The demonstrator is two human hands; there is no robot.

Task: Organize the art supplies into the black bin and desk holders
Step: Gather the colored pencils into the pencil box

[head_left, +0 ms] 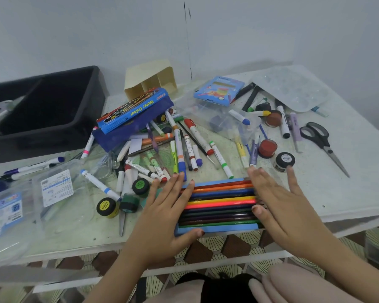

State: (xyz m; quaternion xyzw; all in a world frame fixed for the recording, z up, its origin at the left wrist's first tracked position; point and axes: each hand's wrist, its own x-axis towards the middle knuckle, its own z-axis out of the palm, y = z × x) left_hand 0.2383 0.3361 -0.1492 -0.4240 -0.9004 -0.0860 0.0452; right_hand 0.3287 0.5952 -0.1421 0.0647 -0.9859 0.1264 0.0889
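Left hand (pixel 169 206), right hand (pixel 280 200) flat, fingers straight, on opposite ends of pencil tray (pixel 219 203); long axis left-right. Black bin (pixel 90 119) far-left, left hand nearer.

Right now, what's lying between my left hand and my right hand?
A row of coloured pencils in a flat blue tray, spanning from your left hand to your right hand; both touch it. The head view shows this.
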